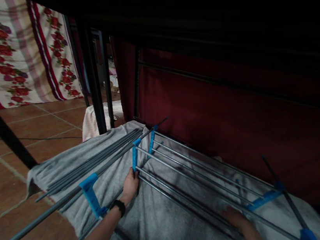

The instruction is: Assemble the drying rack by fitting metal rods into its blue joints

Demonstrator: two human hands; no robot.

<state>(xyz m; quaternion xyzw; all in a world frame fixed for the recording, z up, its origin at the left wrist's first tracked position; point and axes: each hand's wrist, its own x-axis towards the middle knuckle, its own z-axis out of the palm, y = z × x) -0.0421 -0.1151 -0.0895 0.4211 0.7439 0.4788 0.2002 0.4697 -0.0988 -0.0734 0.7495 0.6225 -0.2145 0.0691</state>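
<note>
Left hand [130,185]: closed round the lower end of a blue connector [134,157] at the near-left corner of the metal rack [199,180], dark watch [119,206] on the wrist.
Right hand [234,217]: laid flat on the rack's near rods, fingers partly hidden among them; cannot tell whether gripping or only resting.
Metal rack: lying on its side on the grey blanket [169,231], silver rods running from the left hand rightward to blue end pieces [264,198] on the far right.
Blue connector: upright, joined to the ends of the silver rods, a second blue piece [152,139] just behind it.
Loose rods [95,162]: dark bundle lying slantwise on the blanket, left of the left hand, ends jutting past the blanket's edge over the floor.
Blue bracket [91,195]: fixed on a long dark rod, just left of the left forearm.
Grey blanket: spread over a low surface, its left edge hanging toward the tiled floor [10,155].
Background: dark red curtain [222,116] behind the rack, floral cloth [18,54] at upper left, black frame legs [94,80] between them.
Lighting: dim, upper part nearly black.
</note>
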